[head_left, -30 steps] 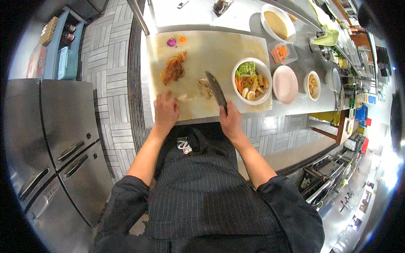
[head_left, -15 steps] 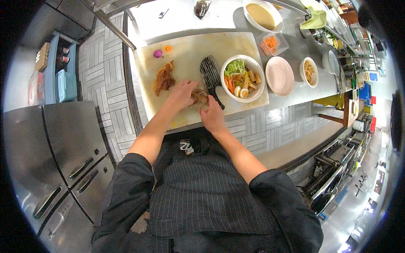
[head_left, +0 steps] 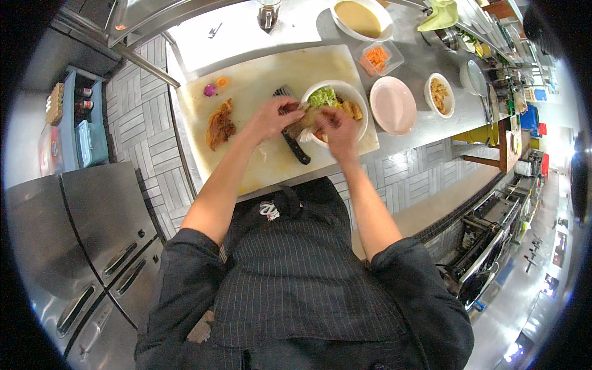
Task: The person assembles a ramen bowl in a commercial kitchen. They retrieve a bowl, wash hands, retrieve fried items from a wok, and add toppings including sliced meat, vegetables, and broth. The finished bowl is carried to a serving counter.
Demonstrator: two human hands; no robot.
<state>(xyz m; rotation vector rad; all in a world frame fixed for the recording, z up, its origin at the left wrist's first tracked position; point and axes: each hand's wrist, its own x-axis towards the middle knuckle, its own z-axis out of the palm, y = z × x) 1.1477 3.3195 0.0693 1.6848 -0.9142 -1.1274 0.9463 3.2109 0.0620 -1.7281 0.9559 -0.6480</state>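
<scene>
My left hand and my right hand are closed on brown sliced meat, held between them above the near left side of a white bowl. Motion blurs the meat and my right fingers. Green lettuce and golden-brown chunks show in the bowl; my hands hide much of the rest. Partly beneath my left hand, a broad-bladed knife with a black handle lies on the cutting board. A browned piece of meat rests at the board's left.
Purple and orange vegetable pieces sit on the board's far left. Rightward stand a tub of carrot strips, a pink bowl and a small food bowl. A bowl of tan liquid and a dark drink stand behind.
Both hands have lifted the sliced meat off the board and carried it right, over the knife to the white bowl. The view has shifted slightly.
</scene>
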